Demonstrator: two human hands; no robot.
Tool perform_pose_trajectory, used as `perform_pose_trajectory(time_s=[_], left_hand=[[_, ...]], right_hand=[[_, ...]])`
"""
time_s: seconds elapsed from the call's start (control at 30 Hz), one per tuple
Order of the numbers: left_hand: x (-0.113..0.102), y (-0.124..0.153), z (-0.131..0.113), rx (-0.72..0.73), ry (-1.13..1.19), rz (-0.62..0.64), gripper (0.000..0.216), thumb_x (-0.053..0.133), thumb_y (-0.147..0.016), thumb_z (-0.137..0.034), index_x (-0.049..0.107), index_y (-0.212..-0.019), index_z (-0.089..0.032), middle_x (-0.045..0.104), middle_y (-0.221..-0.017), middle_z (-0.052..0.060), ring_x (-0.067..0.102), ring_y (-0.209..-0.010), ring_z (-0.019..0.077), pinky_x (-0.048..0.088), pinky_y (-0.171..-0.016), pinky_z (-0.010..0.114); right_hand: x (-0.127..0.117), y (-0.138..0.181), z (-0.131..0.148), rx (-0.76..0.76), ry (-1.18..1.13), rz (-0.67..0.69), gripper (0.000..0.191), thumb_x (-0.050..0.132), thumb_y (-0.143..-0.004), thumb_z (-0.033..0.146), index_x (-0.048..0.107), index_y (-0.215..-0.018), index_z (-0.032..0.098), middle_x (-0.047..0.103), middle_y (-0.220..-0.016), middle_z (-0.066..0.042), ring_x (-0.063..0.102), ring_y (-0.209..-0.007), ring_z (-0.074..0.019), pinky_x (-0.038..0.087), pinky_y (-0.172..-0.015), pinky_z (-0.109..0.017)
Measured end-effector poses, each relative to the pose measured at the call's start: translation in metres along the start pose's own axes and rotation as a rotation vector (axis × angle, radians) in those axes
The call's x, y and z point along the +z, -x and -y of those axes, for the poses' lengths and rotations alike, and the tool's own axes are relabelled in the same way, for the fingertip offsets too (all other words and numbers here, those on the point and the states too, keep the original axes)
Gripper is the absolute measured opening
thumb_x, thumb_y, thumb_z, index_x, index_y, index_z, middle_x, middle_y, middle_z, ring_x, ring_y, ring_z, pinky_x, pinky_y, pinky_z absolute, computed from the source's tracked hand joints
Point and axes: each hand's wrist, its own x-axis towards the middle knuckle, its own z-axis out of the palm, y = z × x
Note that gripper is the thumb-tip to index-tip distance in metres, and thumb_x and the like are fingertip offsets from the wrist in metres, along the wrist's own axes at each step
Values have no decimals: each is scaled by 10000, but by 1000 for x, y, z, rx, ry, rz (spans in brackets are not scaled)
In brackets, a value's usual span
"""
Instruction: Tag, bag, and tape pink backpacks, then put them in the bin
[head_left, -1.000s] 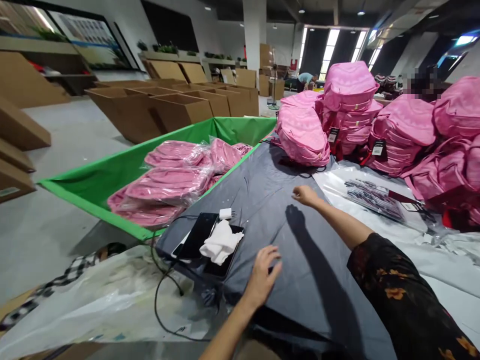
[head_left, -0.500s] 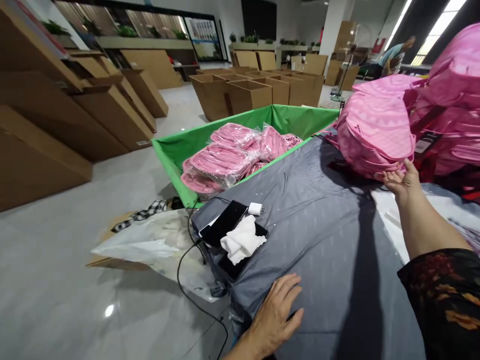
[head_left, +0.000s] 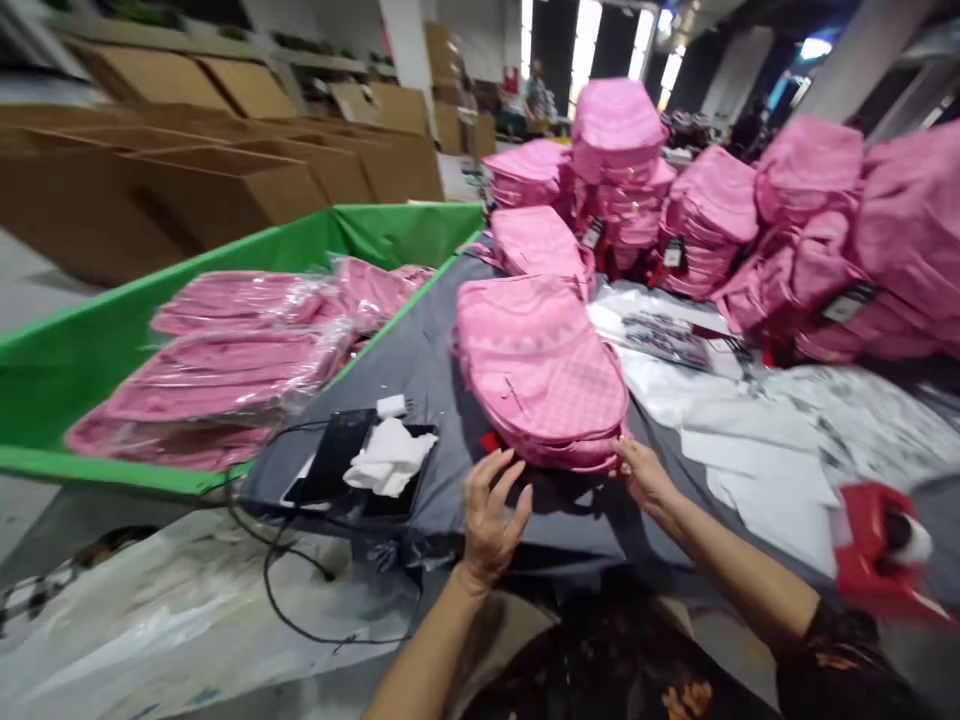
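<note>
My left hand (head_left: 491,510) hangs over the grey table cover (head_left: 420,360) just short of the near edge of the pink backpack (head_left: 544,365), fingers spread and released, holding nothing. My right hand (head_left: 643,472) reaches from the right with its forearm slanting in, fingertips touching the near right corner of the backpack; whether they pinch the seam I cannot tell.

The backpack lies flat on the cover, its long axis running away from me and slightly leftward, rounded end near my hands.

Left of the backpack: one black tablet (head_left: 352,460) lying flat, one crumpled white cloth (head_left: 386,458) on it, one white charger plug (head_left: 391,405) at its far edge, one black cable (head_left: 292,590) trailing off the table edge.

Right of the backpack: white printed sheets (head_left: 750,430) spread on the table, and one red tape dispenser (head_left: 877,550), blurred.

Farther left of the backpack: one green bin (head_left: 112,340) holding several bagged pink packs (head_left: 232,350); the exact count is unclear.

Beyond the backpack: piles of pink backpacks (head_left: 675,200), too many and too overlapped to count. Beyond the green bin: open cardboard cartons (head_left: 225,190).
</note>
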Motion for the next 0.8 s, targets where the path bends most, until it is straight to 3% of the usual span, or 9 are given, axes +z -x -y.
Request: perform_pose_trajectory(time_s=[0.1, 0.17, 0.27, 0.37, 0.47, 0.53, 0.63, 0.7, 0.8], left_hand=[[-1, -6, -32, 162, 18, 252, 355, 678, -921, -428, 701, -1235, -266, 689, -1347, 110, 557, -1352, 322, 353, -1181, 519], [0, -3, -47, 213, 3, 316, 333, 697, -902, -468, 727, -1171, -274, 727, -1290, 94, 602, -1285, 329, 340, -1160, 520], [-7, -1, -55, 295, -18, 389, 318, 685, -909, -473, 731, -1143, -262, 752, -1241, 85, 657, -1175, 310, 392, -1079, 482], [-20, -9, -46, 347, -69, 603, 424, 621, -924, -509, 708, -1245, -246, 726, -1303, 98, 650, -1188, 313, 452, -1011, 452], [-27, -23, -27, 339, -144, 773, 475, 541, -936, -512, 691, -1292, -236, 713, -1331, 97, 644, -1224, 311, 483, -1019, 451], [-24, -30, -13, 345, -198, 845, 516, 527, -920, -500, 667, -1341, -236, 674, -1401, 101, 605, -1303, 325, 474, -1066, 476], [-17, -31, 3, 401, -267, 938, 594, 539, -894, -456, 596, -1445, -243, 583, -1517, 107, 513, -1423, 345, 472, -1101, 489], [-11, -26, 7, 432, -327, 969, 612, 535, -888, -367, 565, -1482, -222, 537, -1556, 135, 475, -1459, 352, 472, -1115, 488], [-6, -19, 9, 465, -441, 963, 624, 497, -842, -198, 597, -1458, -183, 515, -1557, 195, 466, -1467, 378, 444, -1139, 526]], right_hand=[[-13, 72, -44, 27, -25, -10, 576, 910, -566, 602, 539, -772, 212, 585, -617, 52, 521, -535, -108, 483, -534, -260], [-13, 104, -62, 47, -57, -8, 594, 896, -589, 621, 537, -828, 213, 620, -652, 45, 568, -568, -122, 484, -564, -260], [-14, 130, -77, 68, -118, 28, 634, 892, -594, 642, 539, -894, 209, 644, -700, 42, 610, -616, -128, 497, -618, -262], [-25, 142, -80, 26, -74, 175, 605, 864, -625, 657, 563, -918, 222, 650, -725, 49, 617, -636, -134, 509, -646, -275], [-55, 136, -63, -103, 286, 424, 361, 773, -770, 553, 632, -913, 252, 651, -697, 69, 612, -612, -141, 478, -613, -262], [-87, 118, -33, -245, 653, 425, 165, 711, -842, 404, 690, -890, 247, 701, -754, 49, 655, -692, -163, 485, -673, -269], [-155, 72, 32, -329, 992, 52, 133, 627, -906, 235, 740, -950, 181, 764, -1004, -62, 685, -960, -213, 481, -870, -304], [-209, 38, 80, -105, 1300, -359, 199, 599, -943, 222, 755, -1065, 208, 759, -1150, -72, 676, -1082, -202, 471, -932, -275], [-284, -5, 133, 82, 1384, -599, 272, 602, -914, 135, 749, -1140, 102, 709, -1253, -227, 653, -1187, -294, 474, -968, -351]])
